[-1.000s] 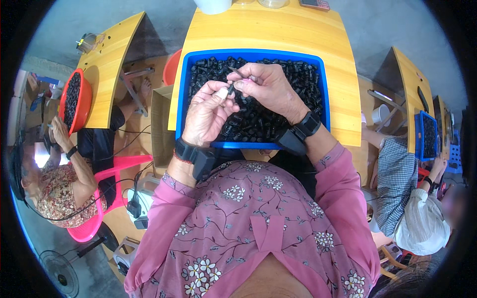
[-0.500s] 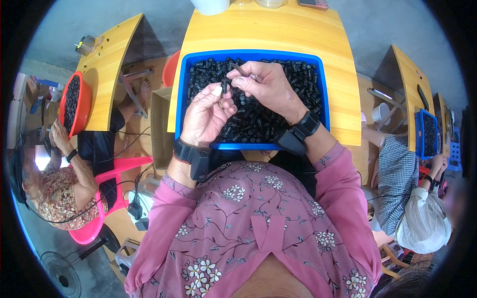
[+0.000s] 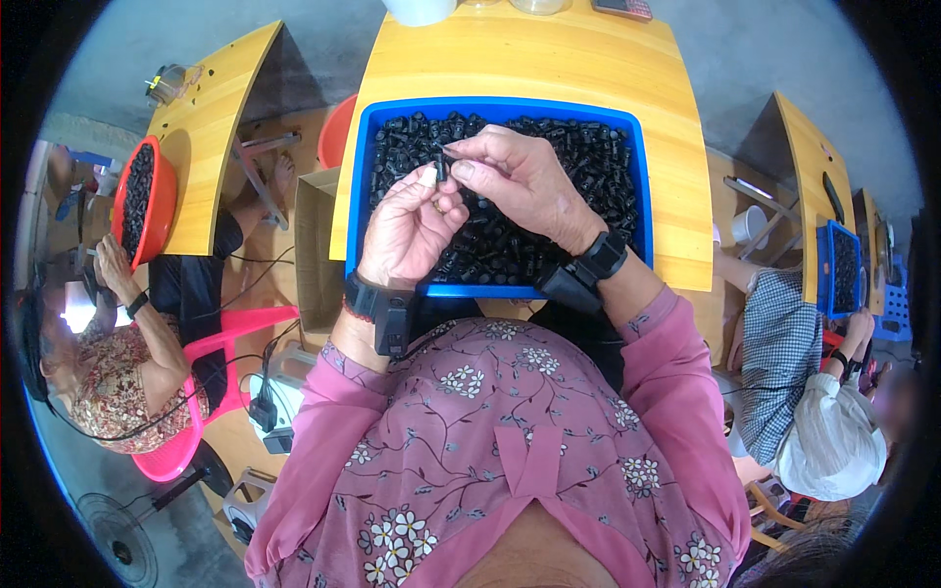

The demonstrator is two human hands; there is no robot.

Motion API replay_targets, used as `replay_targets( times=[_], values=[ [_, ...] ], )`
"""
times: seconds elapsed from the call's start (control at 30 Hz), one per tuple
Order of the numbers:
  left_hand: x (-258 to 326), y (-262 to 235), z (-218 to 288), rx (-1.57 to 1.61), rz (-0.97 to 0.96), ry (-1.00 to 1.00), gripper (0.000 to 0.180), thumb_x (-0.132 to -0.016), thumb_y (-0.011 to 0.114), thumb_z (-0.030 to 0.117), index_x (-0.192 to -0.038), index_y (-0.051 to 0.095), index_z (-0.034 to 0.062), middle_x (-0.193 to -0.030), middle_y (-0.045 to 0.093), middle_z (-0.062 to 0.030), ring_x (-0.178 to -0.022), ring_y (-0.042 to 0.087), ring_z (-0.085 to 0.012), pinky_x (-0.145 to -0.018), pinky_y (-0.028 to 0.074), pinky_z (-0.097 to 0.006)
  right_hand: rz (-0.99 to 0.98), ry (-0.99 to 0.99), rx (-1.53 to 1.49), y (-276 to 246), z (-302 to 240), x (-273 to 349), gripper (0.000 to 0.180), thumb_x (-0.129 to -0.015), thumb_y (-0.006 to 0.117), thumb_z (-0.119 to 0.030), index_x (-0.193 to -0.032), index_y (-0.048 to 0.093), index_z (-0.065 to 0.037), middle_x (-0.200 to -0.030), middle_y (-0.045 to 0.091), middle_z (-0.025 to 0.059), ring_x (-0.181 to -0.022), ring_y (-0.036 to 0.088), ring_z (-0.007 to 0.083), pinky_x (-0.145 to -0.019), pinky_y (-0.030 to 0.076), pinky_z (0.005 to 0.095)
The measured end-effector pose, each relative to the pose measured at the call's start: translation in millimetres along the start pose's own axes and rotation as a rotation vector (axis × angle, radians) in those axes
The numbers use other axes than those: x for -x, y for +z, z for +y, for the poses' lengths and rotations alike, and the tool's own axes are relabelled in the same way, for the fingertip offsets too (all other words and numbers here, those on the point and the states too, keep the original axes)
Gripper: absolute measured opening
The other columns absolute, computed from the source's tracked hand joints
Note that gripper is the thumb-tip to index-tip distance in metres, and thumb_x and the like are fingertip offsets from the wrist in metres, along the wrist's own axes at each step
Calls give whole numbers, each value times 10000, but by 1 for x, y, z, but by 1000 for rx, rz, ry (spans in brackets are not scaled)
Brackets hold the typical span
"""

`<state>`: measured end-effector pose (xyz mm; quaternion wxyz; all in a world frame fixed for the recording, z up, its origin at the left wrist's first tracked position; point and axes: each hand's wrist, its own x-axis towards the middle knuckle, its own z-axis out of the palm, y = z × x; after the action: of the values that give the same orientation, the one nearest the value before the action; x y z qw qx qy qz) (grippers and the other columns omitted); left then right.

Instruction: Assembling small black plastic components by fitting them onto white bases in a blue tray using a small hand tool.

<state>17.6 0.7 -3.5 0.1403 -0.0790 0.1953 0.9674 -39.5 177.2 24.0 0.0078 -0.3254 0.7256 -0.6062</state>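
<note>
Both hands have lifted a little toward the far side of the blue tray (image 3: 495, 290) since a second ago, and the small black part (image 3: 440, 165) now stands upright between them rather than lying low against the heap. Left hand (image 3: 407, 230) is cupped palm-up, thumb and forefinger closed on the part's lower end; right hand (image 3: 524, 181) pinches its top from the other side with curled fingers (image 3: 469, 169). Whatever else the left palm may hold is hidden in its hollow. That part is too small to read beyond a short, dark, cylinder-like shape. Beneath the hands the tray is filled with matt black plastic pieces (image 3: 598, 167), all alike and knobbly, much of the pile covered by the wrists. Black straps with boxy units sit on both wrists. Smooth yellow bench (image 3: 588, 69) carries the tray; pale containers at its far edge are cut off by the frame.
</note>
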Motion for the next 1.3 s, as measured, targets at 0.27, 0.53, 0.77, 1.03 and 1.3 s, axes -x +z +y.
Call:
replay_targets(
  times=[0.27,0.53,0.77,1.03,1.3],
  values=[
    [-1,-5,-2,66,1,35,137,-910,602,55,-1029,623,-11,-915,638,-80,-803,579,-172,-725,486,-307,-51,-196,215,1,2,2,229,-896,624,-145,-1046,670,22,-859,605,148,-774,630,307,-707,524,365],
    [-2,-11,-2,71,-92,15,107,-942,568,39,-1025,615,-9,-963,637,-75,-863,593,-155,-747,494,-283,-61,-208,269,3,2,4,230,-910,597,-134,-1054,659,34,-863,585,145,-792,621,327,-720,527,391],
    [-1,-9,-3,71,-30,18,120,-915,606,40,-1024,613,-10,-933,632,-88,-844,599,-179,-715,479,-308,-48,-226,215,2,6,2,215,-909,607,-118,-1044,665,41,-851,592,146,-779,629,310,-714,528,373],
    [1,-6,-3,59,-94,-5,114,-927,606,52,-1030,614,4,-940,637,-73,-819,590,-155,-727,482,-300,-53,-255,173,2,11,6,217,-916,630,-89,-1119,664,-21,-839,599,105,-749,621,225,-674,497,302],
    [0,-12,-4,98,-56,6,112,-931,592,36,-1034,631,17,-967,653,-61,-834,610,-144,-742,492,-304,-56,-268,229,3,8,6,229,-888,631,-91,-1094,653,7,-843,574,136,-765,623,309,-705,534,375]
  ],
)
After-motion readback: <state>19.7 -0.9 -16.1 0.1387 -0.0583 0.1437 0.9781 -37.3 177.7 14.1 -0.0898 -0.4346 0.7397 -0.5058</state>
